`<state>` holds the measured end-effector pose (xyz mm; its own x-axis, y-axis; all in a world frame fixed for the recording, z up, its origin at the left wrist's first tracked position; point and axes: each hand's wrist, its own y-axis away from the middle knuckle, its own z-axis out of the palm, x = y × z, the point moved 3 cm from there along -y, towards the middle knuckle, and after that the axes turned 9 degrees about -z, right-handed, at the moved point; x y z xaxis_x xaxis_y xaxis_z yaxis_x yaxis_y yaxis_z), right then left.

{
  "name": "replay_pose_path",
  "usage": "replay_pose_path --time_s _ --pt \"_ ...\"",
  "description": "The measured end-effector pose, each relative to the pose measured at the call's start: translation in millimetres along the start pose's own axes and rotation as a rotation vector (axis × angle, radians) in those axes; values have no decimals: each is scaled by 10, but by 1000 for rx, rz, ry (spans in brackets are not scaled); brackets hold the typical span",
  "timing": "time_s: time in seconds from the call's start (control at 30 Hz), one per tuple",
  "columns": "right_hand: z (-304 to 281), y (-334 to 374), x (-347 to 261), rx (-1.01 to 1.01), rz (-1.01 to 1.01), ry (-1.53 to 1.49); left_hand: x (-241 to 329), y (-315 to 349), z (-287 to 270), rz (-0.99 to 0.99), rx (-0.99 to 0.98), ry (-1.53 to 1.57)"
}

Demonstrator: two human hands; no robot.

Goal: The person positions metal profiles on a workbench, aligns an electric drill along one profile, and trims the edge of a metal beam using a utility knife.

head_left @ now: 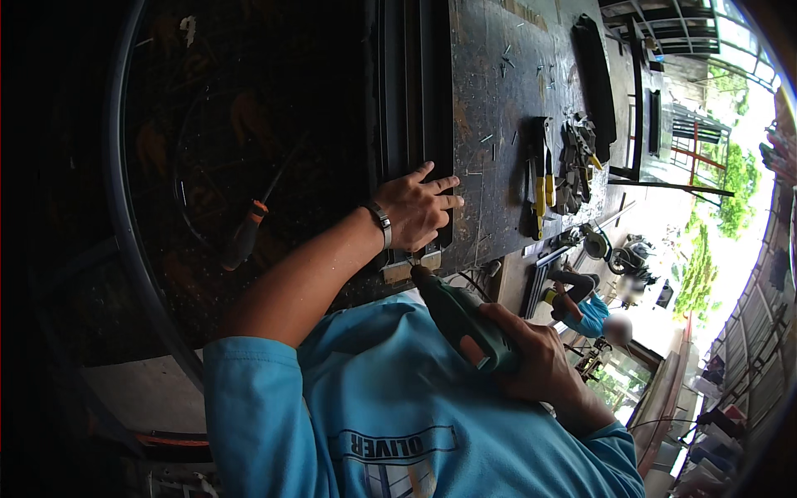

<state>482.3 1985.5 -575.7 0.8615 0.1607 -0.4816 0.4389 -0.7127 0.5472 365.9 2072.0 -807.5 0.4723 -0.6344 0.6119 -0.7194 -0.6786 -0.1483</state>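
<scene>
Green drill (458,319) sits gripped in the right hand (544,357) at the metal bar (427,100)'s near end; the left hand (413,212) lies spread across the bar, apparently steadying it.

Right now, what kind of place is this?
Probably a workshop, maybe for metalwork: there's a green power drill in the right hand, long dark bars under the left hand, and a yellow-and-black hand tool on the bench.

Green drill (455,315), tilted, tip at end of dark profile (420,91)
</scene>
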Motion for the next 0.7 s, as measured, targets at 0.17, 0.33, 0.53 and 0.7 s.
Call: replay_pose_path --time_s 0.17,0.33,0.53,0.7 --pt "-3 47 75 -70 0 32 4 -15 -18 -13 -1 9" --pt "-5 42 38 -130 7 73 10 -23 -49 -14 -14 18" --pt "9 65 54 -121 13 76 13 -25 -58 -21 -6 25" --pt "-11 66 32 -152 28 88 13 -29 -44 -25 5 13"
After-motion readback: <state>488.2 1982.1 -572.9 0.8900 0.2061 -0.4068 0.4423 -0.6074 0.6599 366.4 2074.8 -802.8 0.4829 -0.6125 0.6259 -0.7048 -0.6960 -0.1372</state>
